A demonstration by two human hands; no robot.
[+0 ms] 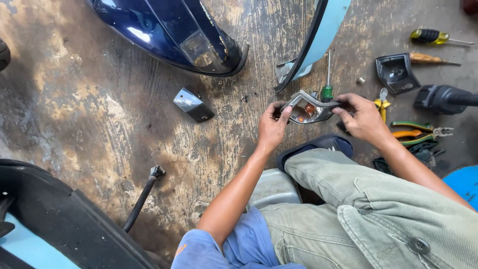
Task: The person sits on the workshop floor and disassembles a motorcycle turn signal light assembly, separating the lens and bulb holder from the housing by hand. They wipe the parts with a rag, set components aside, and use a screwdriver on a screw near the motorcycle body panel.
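Both hands, left hand (273,127) and right hand (362,117), gripped opposite ends of a lamp housing (308,107), held level above the floor (99,114), apparently for close inspection; pliers (420,132) lay near.

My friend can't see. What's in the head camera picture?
Two hands, left hand and right hand, hold a lamp housing with an orange bulb over a worn floor. Screwdrivers and pliers lie to the right.
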